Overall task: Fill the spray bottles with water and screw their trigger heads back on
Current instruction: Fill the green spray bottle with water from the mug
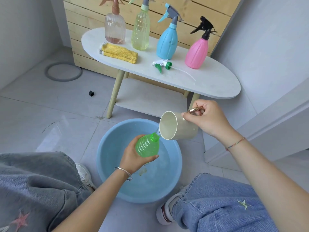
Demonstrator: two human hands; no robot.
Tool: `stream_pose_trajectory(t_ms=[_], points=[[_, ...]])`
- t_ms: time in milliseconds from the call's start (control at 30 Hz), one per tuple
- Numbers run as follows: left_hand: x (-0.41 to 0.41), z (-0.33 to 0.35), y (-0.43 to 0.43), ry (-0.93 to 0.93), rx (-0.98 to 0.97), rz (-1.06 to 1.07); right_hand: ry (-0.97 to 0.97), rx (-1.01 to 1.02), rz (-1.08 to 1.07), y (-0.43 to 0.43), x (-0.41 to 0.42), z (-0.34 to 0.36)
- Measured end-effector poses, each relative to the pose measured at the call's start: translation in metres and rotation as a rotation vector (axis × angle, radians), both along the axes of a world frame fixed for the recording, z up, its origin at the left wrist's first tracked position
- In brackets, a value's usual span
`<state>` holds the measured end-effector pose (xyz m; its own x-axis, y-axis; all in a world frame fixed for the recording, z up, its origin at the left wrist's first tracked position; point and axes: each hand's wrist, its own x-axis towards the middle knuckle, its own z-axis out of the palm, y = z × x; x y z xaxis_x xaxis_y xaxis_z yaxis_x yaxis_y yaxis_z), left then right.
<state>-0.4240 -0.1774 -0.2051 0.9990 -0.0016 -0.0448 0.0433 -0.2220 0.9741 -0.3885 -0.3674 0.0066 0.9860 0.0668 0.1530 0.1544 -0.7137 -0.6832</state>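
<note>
While held tilted, green bottle [147, 146], ribbed, uncapped

Nothing legible anywhere; the dark lettering on the white shoe [164, 215] by the heel is too blurred to read.

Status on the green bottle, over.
Left hand grips green bottle over basin. Right hand tips cup, thin stream at bottle neck. Trigger head lies on table. Nothing in the way.
</note>
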Motion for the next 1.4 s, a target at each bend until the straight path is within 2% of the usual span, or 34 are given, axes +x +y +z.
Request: stream_pose_trajectory(t_ms=[1033, 1400], points=[[-0.001, -0.002, -0.001, 0.022, -0.019, 0.017, -0.166, -0.184, 0.11, 0.023, -0.004, -0.002], [-0.002, 0.0, -0.002, 0.008, -0.03, 0.032, -0.312, -0.354, 0.224, 0.029, -0.001, -0.006]])
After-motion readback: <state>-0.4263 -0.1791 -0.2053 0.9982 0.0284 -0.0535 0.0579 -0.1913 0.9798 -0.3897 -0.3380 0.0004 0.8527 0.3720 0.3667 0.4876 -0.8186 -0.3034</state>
